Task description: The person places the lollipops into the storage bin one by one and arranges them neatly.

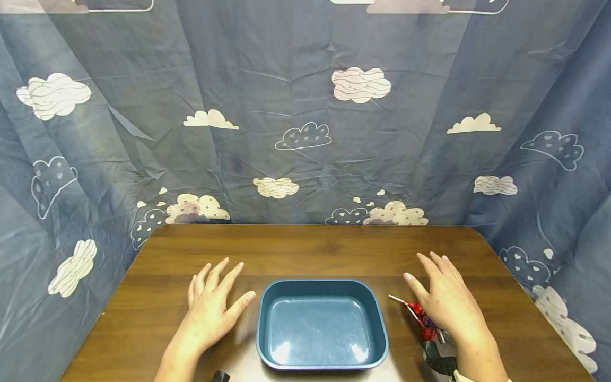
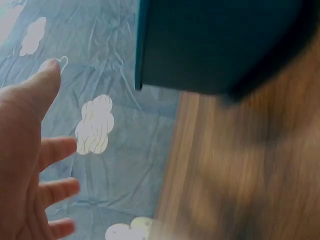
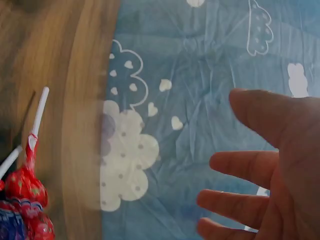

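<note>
A blue rectangular tray [image 1: 322, 366] with nothing in it sits at the front middle of the wooden table. To its left my left hand [image 1: 207, 313] hovers with fingers spread, holding nothing; the tray's side [image 2: 210, 50] looms close in the left wrist view. On the right, my right hand [image 1: 446, 300] is also spread and holds nothing. Several wrapped lollipops [image 1: 428, 333], red and dark blue, lie beside and partly beneath it. In the right wrist view, a red lollipop [image 3: 26, 190] with a white stick appears at the lower left, apart from the fingers.
The brown wooden table [image 1: 305, 249] has rounded far corners. Behind it and at both sides hangs a blue-grey curtain [image 1: 258, 106] with cloud prints. A small black object [image 1: 220, 376] shows at the bottom edge, near the left forearm.
</note>
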The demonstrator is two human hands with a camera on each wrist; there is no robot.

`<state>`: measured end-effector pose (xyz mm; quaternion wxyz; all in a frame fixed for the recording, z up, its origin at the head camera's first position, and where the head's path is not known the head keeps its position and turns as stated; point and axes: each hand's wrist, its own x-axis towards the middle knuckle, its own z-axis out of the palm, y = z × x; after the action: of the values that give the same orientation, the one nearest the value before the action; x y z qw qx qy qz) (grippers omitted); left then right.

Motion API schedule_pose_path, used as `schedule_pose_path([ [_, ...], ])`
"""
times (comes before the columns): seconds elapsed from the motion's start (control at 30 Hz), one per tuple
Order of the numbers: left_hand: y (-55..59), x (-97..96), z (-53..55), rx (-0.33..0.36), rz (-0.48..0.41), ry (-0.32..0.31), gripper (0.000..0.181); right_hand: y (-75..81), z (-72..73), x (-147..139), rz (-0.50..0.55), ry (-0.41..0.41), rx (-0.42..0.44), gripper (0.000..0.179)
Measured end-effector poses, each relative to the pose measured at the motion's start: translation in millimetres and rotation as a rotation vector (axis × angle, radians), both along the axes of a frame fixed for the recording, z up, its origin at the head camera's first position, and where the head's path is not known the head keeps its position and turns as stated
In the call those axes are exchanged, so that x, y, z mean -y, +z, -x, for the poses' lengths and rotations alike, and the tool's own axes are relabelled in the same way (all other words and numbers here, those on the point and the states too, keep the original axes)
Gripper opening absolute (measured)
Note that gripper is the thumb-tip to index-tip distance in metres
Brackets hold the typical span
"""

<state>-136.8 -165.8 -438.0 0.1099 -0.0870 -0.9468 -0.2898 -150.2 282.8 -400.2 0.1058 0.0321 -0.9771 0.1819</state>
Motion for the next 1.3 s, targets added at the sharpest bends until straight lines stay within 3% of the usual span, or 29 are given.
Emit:
schedule_pose_path([
  [0.07,0.6,-1.4,2.9,-0.014,-0.068,-0.002,0.061,3.2,1.4,-3.4,0.010,-0.007,0.016,0.067],
  [0.13,0.7,-3.2,5.1,0.016,-0.154,-0.008,0.055,5.9,2.7,-7.7,0.011,-0.020,0.038,0.066],
  [0.4,-4.4,-7.3,10.4,0.367,-0.533,-0.056,0.050,10.7,1.6,-21.7,0.004,-0.058,0.099,0.063],
  [0.6,-13.1,-5.0,15.7,0.560,-0.808,-0.159,0.047,11.8,-1.8,-36.9,-0.006,-0.057,0.105,0.049],
  [0.77,-24.8,-4.3,16.0,0.691,-0.983,-0.224,0.022,9.4,-3.8,-46.6,-0.003,-0.021,0.139,0.035],
  [0.9,-35.6,-3.8,13.9,0.756,-1.091,-0.289,0.003,4.5,-1.1,-49.1,0.003,0.023,0.258,0.030],
  [1.07,-45.1,-3.6,15.3,0.773,-1.155,-0.379,0.006,-3.7,3.1,-48.6,0.029,0.052,0.413,0.020],
  [1.3,-53.5,-3.3,14.1,0.785,-1.163,-0.414,0.009,-15.3,0.5,-45.7,0.032,0.029,0.436,0.018],
])
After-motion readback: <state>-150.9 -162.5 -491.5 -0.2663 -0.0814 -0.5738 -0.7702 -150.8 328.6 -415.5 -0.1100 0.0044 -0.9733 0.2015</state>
